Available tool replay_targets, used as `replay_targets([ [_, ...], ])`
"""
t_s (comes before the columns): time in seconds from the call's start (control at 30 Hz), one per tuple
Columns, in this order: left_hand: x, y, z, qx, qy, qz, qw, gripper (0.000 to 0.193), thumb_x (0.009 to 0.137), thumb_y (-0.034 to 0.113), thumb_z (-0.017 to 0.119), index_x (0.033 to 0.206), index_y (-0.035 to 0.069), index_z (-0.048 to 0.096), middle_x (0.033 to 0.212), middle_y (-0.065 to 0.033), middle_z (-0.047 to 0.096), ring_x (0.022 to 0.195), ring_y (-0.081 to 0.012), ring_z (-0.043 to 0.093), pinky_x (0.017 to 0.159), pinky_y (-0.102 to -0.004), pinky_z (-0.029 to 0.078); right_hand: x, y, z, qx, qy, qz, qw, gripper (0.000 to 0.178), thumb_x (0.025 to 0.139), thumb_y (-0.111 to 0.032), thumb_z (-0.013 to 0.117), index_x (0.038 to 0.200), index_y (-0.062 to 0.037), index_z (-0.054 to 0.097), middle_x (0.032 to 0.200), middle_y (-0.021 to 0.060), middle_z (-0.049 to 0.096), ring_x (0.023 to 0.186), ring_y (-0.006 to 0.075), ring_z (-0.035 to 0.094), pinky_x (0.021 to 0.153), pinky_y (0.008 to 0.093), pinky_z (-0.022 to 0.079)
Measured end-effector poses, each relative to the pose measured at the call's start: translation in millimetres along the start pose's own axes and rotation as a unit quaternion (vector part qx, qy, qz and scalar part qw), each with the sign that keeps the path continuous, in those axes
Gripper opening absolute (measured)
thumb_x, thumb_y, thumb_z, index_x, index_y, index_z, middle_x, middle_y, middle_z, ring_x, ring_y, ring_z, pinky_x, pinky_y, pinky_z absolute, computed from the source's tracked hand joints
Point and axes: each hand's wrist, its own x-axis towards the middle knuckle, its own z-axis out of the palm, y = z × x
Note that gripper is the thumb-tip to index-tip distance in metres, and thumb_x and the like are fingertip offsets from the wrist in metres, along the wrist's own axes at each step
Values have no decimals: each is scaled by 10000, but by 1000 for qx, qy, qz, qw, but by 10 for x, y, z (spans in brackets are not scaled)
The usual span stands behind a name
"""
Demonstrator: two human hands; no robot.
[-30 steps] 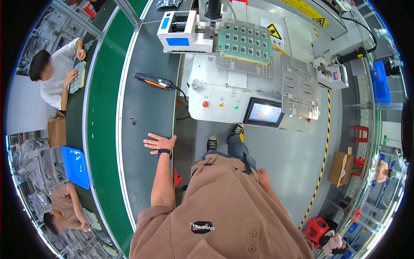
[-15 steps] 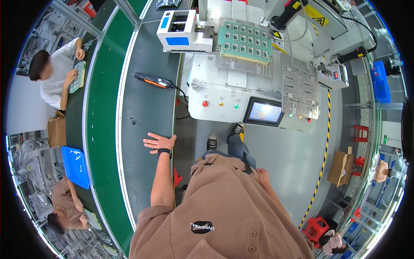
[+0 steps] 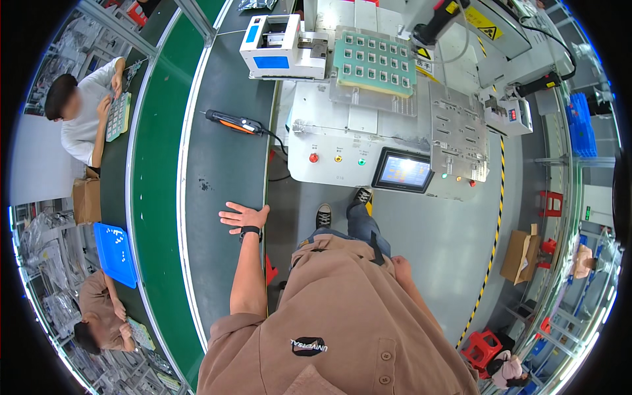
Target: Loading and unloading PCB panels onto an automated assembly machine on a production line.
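My left hand (image 3: 242,217) lies flat on the dark worktop (image 3: 220,171), fingers spread and holding nothing. A dark band circles its wrist. Beyond it on the same worktop lies a black and orange electric screwdriver (image 3: 235,123) with a cord. My right hand (image 3: 402,268) hangs low beside my thigh, partly cut off by my shirt, and its fingers are hidden. Ahead stands a white machine with a lit screen (image 3: 403,171) and coloured buttons. On its plate rests a green tray (image 3: 374,64) with rows of small square parts, apart from both hands.
A white and blue device (image 3: 270,62) stands left of the green tray. A slotted metal plate (image 3: 457,125) sits at the machine's right. Across the green belt (image 3: 158,197), two people work near a blue bin (image 3: 115,253). A cardboard box (image 3: 520,257) is on the floor at right.
My hands stay where they were. Across the belt, the person in white has raised one hand off the tray, and the person in brown has shifted their hands slightly.
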Motion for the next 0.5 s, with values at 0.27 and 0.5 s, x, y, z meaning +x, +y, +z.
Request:
replay_targets([
  [0.27, 1, -4, -3, 2, -4, 1, 1000, 1282, 603, 483, 742, 1408, 16, -139, 1420, -340, -185, 1340, -476, -145, 1011, -662, 137, 1, -25, -1, 1, 2, 7, 1000, 253, 825, -240, 564, 893, -15, 656, 844, 165, 666, 811, 312, 647, 722, 378, 499],
  [0.5, 14, -2, 16, 4, 0, -1, 1000, 1285, 601, 483, 745, 1408, 16, -138, 1418, -347, -179, 1339, -480, -141, 1009, -664, 142, -5, -30, -7, -6, 2, 1, 1000, 253, 831, -243, 559, 891, -17, 655, 841, 164, 666, 807, 307, 649, 717, 376, 499],
])
